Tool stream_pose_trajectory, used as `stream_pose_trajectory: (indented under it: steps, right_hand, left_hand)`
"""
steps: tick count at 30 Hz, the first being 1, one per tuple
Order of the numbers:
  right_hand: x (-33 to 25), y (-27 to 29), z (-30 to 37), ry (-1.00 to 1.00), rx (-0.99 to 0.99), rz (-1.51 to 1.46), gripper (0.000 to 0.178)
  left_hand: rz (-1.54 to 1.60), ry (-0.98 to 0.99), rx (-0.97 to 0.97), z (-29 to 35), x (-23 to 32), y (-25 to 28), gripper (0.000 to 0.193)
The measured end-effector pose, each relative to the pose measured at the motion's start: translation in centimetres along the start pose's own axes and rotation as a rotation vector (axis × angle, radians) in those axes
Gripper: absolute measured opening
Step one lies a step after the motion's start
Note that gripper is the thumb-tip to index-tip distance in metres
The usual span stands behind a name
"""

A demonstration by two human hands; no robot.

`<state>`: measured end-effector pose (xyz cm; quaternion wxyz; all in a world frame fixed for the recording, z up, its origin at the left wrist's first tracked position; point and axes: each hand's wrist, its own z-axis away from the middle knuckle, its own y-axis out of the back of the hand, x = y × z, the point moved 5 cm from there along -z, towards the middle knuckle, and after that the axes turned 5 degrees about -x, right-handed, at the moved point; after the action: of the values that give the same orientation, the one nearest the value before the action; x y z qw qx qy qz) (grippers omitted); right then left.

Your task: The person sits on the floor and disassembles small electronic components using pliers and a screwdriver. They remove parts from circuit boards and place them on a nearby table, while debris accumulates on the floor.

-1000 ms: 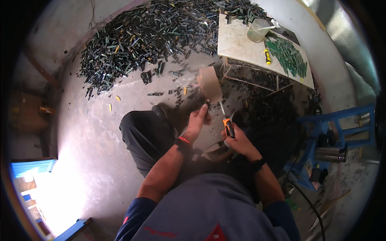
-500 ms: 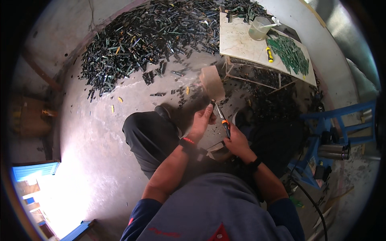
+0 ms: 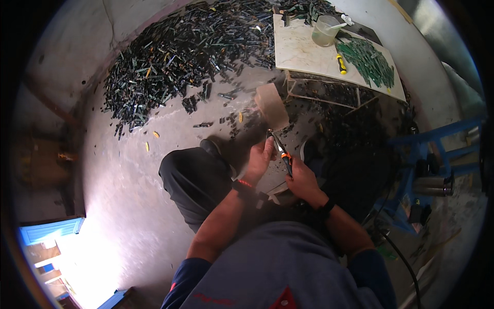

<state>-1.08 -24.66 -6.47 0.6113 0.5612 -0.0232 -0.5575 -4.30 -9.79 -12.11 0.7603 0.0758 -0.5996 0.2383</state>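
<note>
My right hand (image 3: 303, 179) is closed around a pair of pliers (image 3: 286, 158) with orange and black handles. Their metal jaws point up and to the left. My left hand (image 3: 260, 158) pinches a small dark piece (image 3: 269, 134), thumb extended along it, right at the jaw tips. How much of the piece lies between the jaws is too small to tell. Just beyond both hands, a light brown block (image 3: 272, 107) rests on the floor between my feet.
A large heap of dark strips (image 3: 175, 62) covers the far floor. At far right, a low white-topped table (image 3: 303, 49) bears a plastic cup (image 3: 325, 32), a yellow-black screwdriver (image 3: 341, 64) and green strips (image 3: 368, 62). A blue chair (image 3: 437, 136) stands at right.
The view has shifted slightly. The pliers and the piece stay together near the block, with the left hand's grip and the pliers' angle slightly changed.
</note>
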Motion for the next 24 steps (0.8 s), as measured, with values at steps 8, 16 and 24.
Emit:
stream_pose_trajectory:
  steps: [8, 16, 24]
  right_hand:
    - [-0.1, -0.3, 0.3, 0.016, 0.063, 0.119, 0.038]
    - [-0.1, 0.2, 0.4, 0.031, 0.044, 0.151, 0.04]
    - [0.4, -0.1, 0.3, 0.008, 0.024, 0.087, 0.039]
  left_hand:
    - [-0.385, -0.095, 0.05, -0.1, -0.6, 0.1, 0.041]
    - [-0.695, -0.216, 0.149, 0.0, -0.8, 0.3, 0.049]
    - [-0.686, -0.141, 0.075, 0.5, 0.7, 0.0, 0.036]
